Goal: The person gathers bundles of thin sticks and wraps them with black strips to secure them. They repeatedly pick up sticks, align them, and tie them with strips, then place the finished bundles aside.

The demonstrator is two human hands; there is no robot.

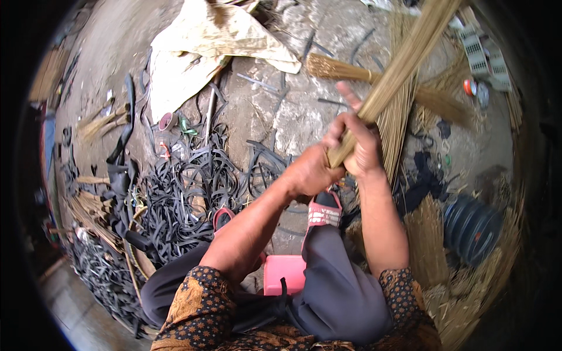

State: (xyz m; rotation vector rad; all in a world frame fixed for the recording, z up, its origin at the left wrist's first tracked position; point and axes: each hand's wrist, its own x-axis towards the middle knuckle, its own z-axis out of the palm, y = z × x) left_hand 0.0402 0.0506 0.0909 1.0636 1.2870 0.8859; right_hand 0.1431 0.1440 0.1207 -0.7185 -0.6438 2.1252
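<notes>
A bundle of thin, straw-coloured broom sticks [404, 70] slants up and away to the right from my hands. My right hand [362, 146] is wrapped around its lower part, with one finger stretched out past it and slightly blurred. Close against the bundle's butt end, my left hand [316, 167] is closed on it, its fingertips partly hidden. Behind the held bundle, more long sticks [398, 134] lie on the ground. A tied bundle of brown sticks [336, 68] lies crosswise just beyond my hands.
Tangled black rubber strips [196, 181] cover the ground at left. A pale sack [193, 58] lies at the far left. Near my right knee are a blue plastic water jug [473, 230] and loose straw [462, 304]. A pink plastic piece [284, 274] sits between my legs.
</notes>
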